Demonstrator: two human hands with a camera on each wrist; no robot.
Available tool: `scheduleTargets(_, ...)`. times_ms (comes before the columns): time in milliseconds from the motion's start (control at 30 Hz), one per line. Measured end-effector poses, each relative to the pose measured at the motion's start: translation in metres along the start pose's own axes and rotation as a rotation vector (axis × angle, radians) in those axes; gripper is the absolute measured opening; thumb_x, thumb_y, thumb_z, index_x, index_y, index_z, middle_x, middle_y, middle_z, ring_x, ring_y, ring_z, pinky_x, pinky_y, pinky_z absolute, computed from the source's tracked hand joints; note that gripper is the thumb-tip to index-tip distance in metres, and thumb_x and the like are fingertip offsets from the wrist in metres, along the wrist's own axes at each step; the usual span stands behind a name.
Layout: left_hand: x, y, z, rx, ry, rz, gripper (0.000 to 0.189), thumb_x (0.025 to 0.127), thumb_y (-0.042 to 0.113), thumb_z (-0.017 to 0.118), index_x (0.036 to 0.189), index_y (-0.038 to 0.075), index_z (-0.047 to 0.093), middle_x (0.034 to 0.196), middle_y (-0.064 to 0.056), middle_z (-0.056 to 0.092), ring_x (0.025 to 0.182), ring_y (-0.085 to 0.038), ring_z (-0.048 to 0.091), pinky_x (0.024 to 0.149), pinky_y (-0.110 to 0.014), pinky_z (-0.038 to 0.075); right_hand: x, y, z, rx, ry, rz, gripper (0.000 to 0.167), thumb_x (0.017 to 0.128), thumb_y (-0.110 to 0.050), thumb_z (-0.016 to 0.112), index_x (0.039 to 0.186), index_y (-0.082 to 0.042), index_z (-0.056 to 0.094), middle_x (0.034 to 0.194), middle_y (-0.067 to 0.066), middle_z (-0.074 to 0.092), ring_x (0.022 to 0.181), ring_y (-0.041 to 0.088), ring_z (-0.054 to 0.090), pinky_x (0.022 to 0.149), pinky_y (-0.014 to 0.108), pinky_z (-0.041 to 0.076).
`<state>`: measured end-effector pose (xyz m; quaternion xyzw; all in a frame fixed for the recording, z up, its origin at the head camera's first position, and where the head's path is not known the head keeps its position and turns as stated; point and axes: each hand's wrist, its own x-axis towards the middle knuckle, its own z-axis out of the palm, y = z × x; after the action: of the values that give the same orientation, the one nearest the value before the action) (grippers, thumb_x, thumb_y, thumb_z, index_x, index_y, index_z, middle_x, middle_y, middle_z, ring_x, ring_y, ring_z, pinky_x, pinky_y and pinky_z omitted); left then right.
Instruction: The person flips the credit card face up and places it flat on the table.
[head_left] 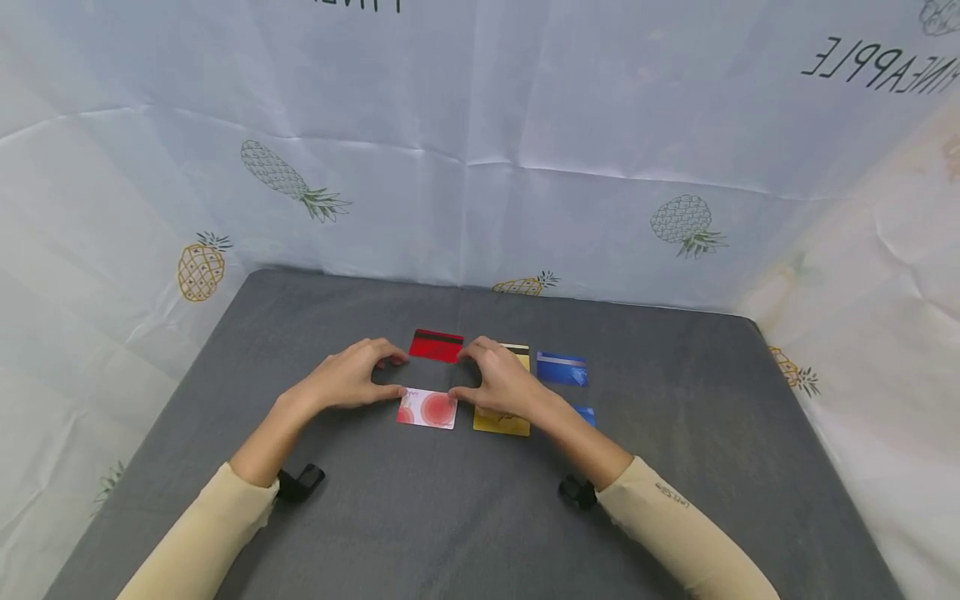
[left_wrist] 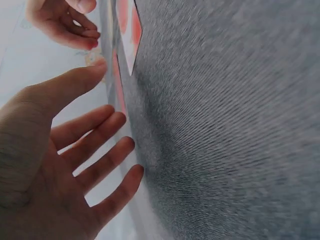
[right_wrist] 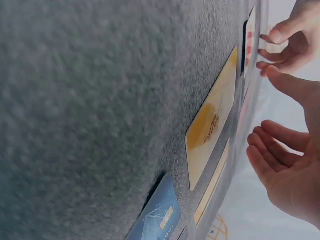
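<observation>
My left hand [head_left: 351, 375] hovers just left of a white card with pink-red circles [head_left: 437, 410]. In the left wrist view its fingers are spread and loosely bent, with nothing held. The right hand [head_left: 495, 377] is over the gold cards, its thumb near the white card's upper right corner in the head view. Its fingers are bent loosely and grip nothing in the right wrist view. A red card with a dark stripe [head_left: 436, 347] lies behind the white one. The near gold card [head_left: 501, 425] and far gold card [head_left: 522, 360] are partly hidden by the right hand.
To the right lie a blue card [head_left: 562, 371] with a pale stripe and a nearer blue card [right_wrist: 159, 212], mostly behind the right forearm in the head view. Dark grey cloth [head_left: 420, 517] covers the table. A pineapple-print curtain [head_left: 465, 225] hangs behind it.
</observation>
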<state>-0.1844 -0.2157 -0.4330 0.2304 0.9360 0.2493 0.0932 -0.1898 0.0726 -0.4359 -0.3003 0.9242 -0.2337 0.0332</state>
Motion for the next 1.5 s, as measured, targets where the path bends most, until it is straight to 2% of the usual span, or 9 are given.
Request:
scheduleTargets(167,0.011,-0.009,-0.003,-0.067,0.004,0.041,0.055,0.095,0.031,0.084,0.14,0.003,0.068,0.134,-0.013,0.072,0.117,-0.031,0.068,0.099,-0.056,0.058,0.007,0.004,-0.003,0.025,0.01,0.002,0.061,0.09,-0.036,0.089,0.133,0.003,0.07,0.13,0.017,0.071,0.12,0.032,0.069,0.106,0.046,0.059)
scheduleTargets(300,0.021,-0.018,-0.003,-0.111,0.03,0.074,0.057,0.094,0.027,0.085,0.14,-0.001,0.067,0.135,-0.018,0.072,0.114,-0.032,0.068,0.1,-0.055,0.057,0.015,0.004,-0.005,0.015,0.001,0.036,0.062,0.09,-0.037,0.088,0.135,0.002,0.07,0.131,0.016,0.07,0.122,0.031,0.069,0.109,0.048,0.057)
scheduleTargets(567,0.038,-0.022,-0.004,-0.138,0.051,0.061,0.06,0.092,0.024,0.086,0.141,-0.003,0.066,0.136,-0.02,0.071,0.11,-0.031,0.066,0.1,-0.053,0.055,0.031,0.007,-0.008,0.002,-0.026,0.086,0.067,0.091,-0.038,0.088,0.142,0.0,0.067,0.138,0.017,0.068,0.129,0.032,0.067,0.114,0.05,0.054)
scheduleTargets(800,0.052,-0.024,-0.003,-0.157,0.052,0.058,0.057,0.091,0.022,0.088,0.137,-0.003,0.068,0.123,-0.018,0.071,0.096,-0.024,0.061,0.09,-0.039,0.051,0.043,0.013,-0.006,-0.012,-0.081,0.109,0.065,0.093,-0.037,0.086,0.144,-0.002,0.066,0.141,0.017,0.067,0.134,0.032,0.064,0.118,0.048,0.051)
scheduleTargets(967,0.061,-0.025,-0.003,-0.168,0.035,0.066,0.056,0.088,0.018,0.09,0.137,-0.003,0.07,0.116,-0.016,0.069,0.091,-0.022,0.059,0.086,-0.035,0.049,0.048,0.019,-0.004,-0.027,-0.103,0.139,0.065,0.094,-0.036,0.085,0.146,-0.002,0.065,0.143,0.018,0.066,0.134,0.033,0.063,0.117,0.048,0.051)
scheduleTargets(1233,0.069,-0.027,-0.003,-0.187,0.006,0.024,0.059,0.087,0.015,0.09,0.14,-0.001,0.069,0.112,-0.015,0.067,0.084,-0.018,0.054,0.079,-0.031,0.045,0.053,0.021,-0.003,-0.079,-0.107,0.142,0.06,0.093,-0.035,0.087,0.141,-0.003,0.071,0.137,0.017,0.068,0.124,0.032,0.066,0.11,0.047,0.056)
scheduleTargets(1500,0.065,-0.028,-0.002,-0.212,0.022,0.006,0.053,0.088,0.017,0.091,0.135,0.001,0.073,0.106,-0.014,0.067,0.081,-0.017,0.053,0.076,-0.029,0.044,0.055,0.02,-0.002,-0.084,-0.107,0.148,0.051,0.093,-0.033,0.087,0.135,-0.007,0.075,0.131,0.014,0.07,0.119,0.03,0.068,0.107,0.047,0.057)
